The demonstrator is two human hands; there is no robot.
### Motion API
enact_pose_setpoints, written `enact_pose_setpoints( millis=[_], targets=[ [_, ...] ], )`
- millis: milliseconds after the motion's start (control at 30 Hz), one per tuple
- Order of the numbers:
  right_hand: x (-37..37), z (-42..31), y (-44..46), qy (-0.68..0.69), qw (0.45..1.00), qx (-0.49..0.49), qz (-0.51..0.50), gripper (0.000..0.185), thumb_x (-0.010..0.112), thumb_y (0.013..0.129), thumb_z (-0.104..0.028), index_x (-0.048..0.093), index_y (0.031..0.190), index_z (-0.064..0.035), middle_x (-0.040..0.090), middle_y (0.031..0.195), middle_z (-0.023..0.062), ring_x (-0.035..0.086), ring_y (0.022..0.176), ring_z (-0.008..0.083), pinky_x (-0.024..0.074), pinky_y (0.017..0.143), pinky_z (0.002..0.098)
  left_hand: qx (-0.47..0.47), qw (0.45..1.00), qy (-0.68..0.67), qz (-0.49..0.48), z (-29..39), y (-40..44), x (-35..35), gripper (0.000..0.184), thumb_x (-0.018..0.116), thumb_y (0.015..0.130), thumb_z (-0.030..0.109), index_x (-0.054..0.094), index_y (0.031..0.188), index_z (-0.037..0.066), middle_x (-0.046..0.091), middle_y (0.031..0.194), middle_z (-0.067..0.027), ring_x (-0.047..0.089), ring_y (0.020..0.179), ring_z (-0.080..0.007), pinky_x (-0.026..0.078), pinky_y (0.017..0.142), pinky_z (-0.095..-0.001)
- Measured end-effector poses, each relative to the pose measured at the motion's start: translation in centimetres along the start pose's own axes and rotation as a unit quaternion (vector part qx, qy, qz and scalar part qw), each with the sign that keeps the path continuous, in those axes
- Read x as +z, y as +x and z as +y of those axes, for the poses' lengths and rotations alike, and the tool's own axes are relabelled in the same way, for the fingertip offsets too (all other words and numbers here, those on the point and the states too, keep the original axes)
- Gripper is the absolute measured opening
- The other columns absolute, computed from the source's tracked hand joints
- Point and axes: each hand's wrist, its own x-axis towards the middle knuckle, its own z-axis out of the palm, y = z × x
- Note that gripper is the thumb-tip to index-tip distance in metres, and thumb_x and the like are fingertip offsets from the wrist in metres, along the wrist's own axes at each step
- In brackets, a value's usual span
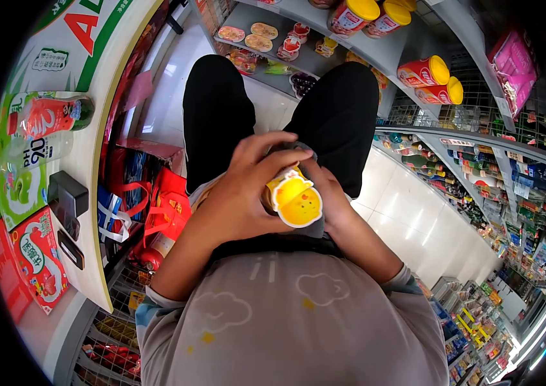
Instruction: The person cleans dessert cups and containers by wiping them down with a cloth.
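Over my lap, my left hand (237, 190) curls around a small object whose face is a yellow chick-shaped piece with a white edge (297, 201). Its body is mostly hidden by my fingers, so I cannot tell what it is. My right hand (332, 196) is closed at its other side, on a grey cloth (314, 226) that lies against the object. The fingertips of my left hand reach over the top of the cloth.
To the left, a counter (96, 257) bears bottles (51, 116), a dark box (67, 193) and a phone-like device (71, 249). Red bags (169, 206) hang beneath it. Shelves with yellow-lidded canisters (424, 72) stand ahead and right, above a tiled floor (414, 212).
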Motion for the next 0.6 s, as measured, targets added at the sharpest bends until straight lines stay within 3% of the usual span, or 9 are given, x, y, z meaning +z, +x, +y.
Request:
enact_pose_setpoints(
  millis=[67, 133, 200, 267, 333, 400, 467, 533, 600],
  targets=[
    [-2.3, 1.9, 1.1, -0.146, 0.986, -0.01, 0.077, 0.051, 0.054, 0.104, -0.043, 0.055, 0.127, 0.0023, 0.067, 0.117, 0.008, 0.067, 0.099, 0.0162, 0.053, 0.085, 0.0277, 0.015, 0.998, -0.049, -0.024, -0.6, 0.1, 0.1, 0.082, 0.093, 0.061, 0.02, 0.058, 0.134, 0.011, 0.054, 0.141, -0.0132, 0.051, 0.13, -0.0342, 0.041, 0.11, -0.0422],
    [-2.3, 1.7, 0.7, -0.18, 0.977, -0.051, 0.106, 0.048, 0.056, 0.103, -0.041, 0.062, 0.112, 0.0056, 0.07, 0.103, 0.0147, 0.068, 0.09, 0.0194, 0.0522, 0.076, 0.0312, 0.014, 0.992, -0.112, -0.054, -1.2, -0.2, 0.1, 0.077, 0.091, 0.062, 0.013, 0.058, 0.132, 0.008, 0.06, 0.134, -0.0131, 0.057, 0.124, -0.034, 0.043, 0.108, -0.0415],
    [-3.8, 0.6, 0.8, -0.543, 0.824, -0.135, 0.09, 0.049, 0.057, 0.103, -0.039, 0.065, 0.094, 0.0081, 0.066, 0.081, 0.0237, 0.068, 0.077, 0.0232, 0.0507, 0.068, 0.0372, 0.008, 0.987, -0.157, -0.034, -1.6, -0.6, 0.6, 0.075, 0.09, 0.061, 0.011, 0.058, 0.13, 0.008, 0.062, 0.131, -0.0126, 0.059, 0.122, -0.0329, 0.044, 0.106, -0.0407],
    [-0.3, -2.8, -0.8, -0.493, 0.841, -0.208, 0.081, 0.051, 0.056, 0.103, -0.039, 0.064, 0.084, 0.0083, 0.057, 0.069, 0.0288, 0.063, 0.064, 0.0262, 0.0478, 0.061, 0.0403, 0.007, 0.98, -0.198, -0.012, -1.9, -0.7, 0.8, 0.073, 0.089, 0.06, 0.008, 0.059, 0.127, 0.007, 0.063, 0.129, -0.012, 0.061, 0.12, -0.0317, 0.045, 0.105, -0.0399],
    [0.2, -5.6, -1.4, -0.574, 0.779, -0.095, 0.234, 0.05, 0.054, 0.105, -0.037, 0.066, 0.084, 0.0065, 0.064, 0.067, 0.0204, 0.06, 0.062, 0.0195, 0.0471, 0.06, 0.0368, -0.039, 0.97, -0.239, 0.005, -2.3, -0.8, 0.4, 0.071, 0.087, 0.059, 0.005, 0.059, 0.125, 0.007, 0.063, 0.127, -0.0119, 0.061, 0.119, -0.0276, 0.046, 0.102, -0.0377],
    [-0.8, -5.3, -2.5, -0.401, 0.849, -0.272, 0.212, 0.048, 0.052, 0.106, -0.038, 0.067, 0.087, 0.0039, 0.067, 0.07, 0.0087, 0.06, 0.066, 0.0134, 0.0469, 0.061, 0.0338, -0.041, 0.978, -0.203, 0.015, -2.5, -0.7, -0.2, 0.069, 0.086, 0.06, 0.006, 0.058, 0.123, 0.006, 0.064, 0.122, -0.0133, 0.062, 0.117, -0.0254, 0.047, 0.101, -0.0362],
    [1.0, -5.1, -4.1, -0.266, 0.867, -0.4, 0.132, 0.039, 0.047, 0.108, -0.033, 0.065, 0.11, 0.0018, 0.068, 0.097, 0.0071, 0.062, 0.089, 0.0139, 0.0499, 0.078, 0.0299, -0.105, 0.989, -0.104, 0.002, -2.5, -0.8, -0.6, 0.067, 0.085, 0.063, 0.008, 0.057, 0.124, 0.004, 0.061, 0.129, -0.0128, 0.063, 0.115, -0.0268, 0.048, 0.1, -0.0327],
    [0.9, -5.5, -6.1, -0.437, 0.816, -0.379, 0.017, 0.034, 0.053, 0.104, -0.028, 0.064, 0.117, 0.0018, 0.066, 0.109, 0.015, 0.063, 0.102, 0.0242, 0.0503, 0.089, 0.0347, -0.132, 0.985, -0.111, 0.003, -2.4, -0.9, -0.5, 0.068, 0.085, 0.063, 0.008, 0.057, 0.125, 0.003, 0.061, 0.129, -0.0135, 0.063, 0.116, -0.027, 0.048, 0.1, -0.0329],
    [1.8, -6.3, -6.8, -0.626, 0.691, -0.349, -0.093, 0.033, 0.062, 0.099, -0.024, 0.065, 0.119, 0.0021, 0.064, 0.118, 0.0223, 0.062, 0.114, 0.0362, 0.05, 0.098, 0.0414, -0.157, 0.98, -0.12, 0.0, -2.7, -0.8, -0.1, 0.07, 0.085, 0.063, 0.009, 0.056, 0.126, 0.003, 0.06, 0.129, -0.0141, 0.063, 0.116, -0.0272, 0.048, 0.099, -0.0331]
  ],
)
